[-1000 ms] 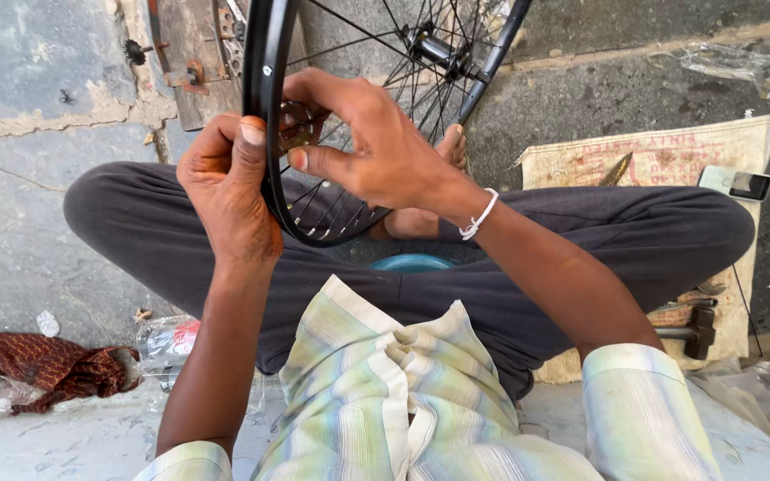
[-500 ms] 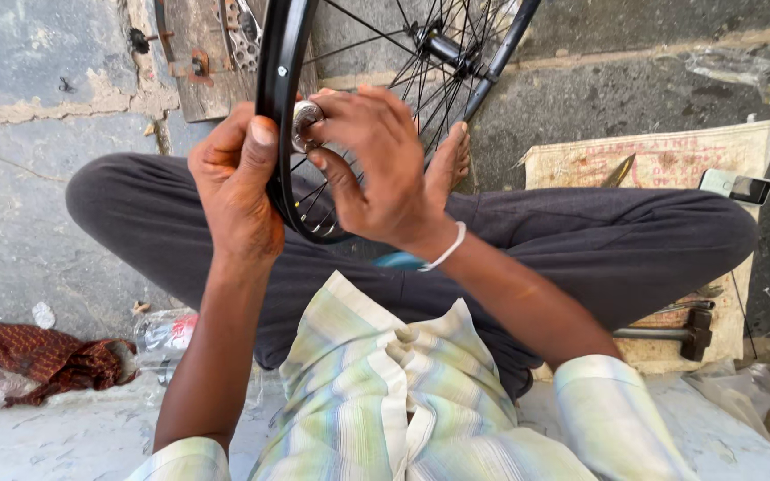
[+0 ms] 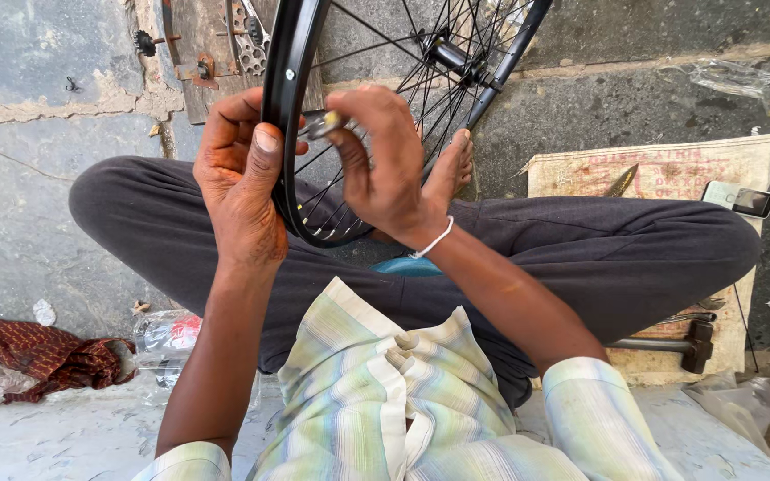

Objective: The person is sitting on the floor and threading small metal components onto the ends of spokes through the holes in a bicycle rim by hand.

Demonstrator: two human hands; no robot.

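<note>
I take the black bicycle rim (image 3: 285,134) as my landmark: it stands nearly upright between the crossed legs, its long curve running from the top of the view down toward the lap, with the hub (image 3: 449,55) up and to the right of it.

My left hand (image 3: 241,183) sits on the outer side of the rim, fingers wrapped around the black band and the thumb pressed flat against its face, so that hand is clenched on the rim itself. My right hand (image 3: 383,160) is on the inner side, among the spokes (image 3: 376,40), pinching a small metal tool (image 3: 324,125) that touches the rim's inner wall just across from the left thumb. The tool's short axis points straight at the rim, roughly crosswise to the band. The right hand is the nearer one to that contact point; the left only steadies.

Right of the rim, well apart, a hammer (image 3: 670,343) lies on a printed sack (image 3: 670,174), with a phone (image 3: 740,199) near the sack's far corner. Left of the rim, a red cloth (image 3: 37,352) lies on the stone floor (image 3: 37,223).
</note>
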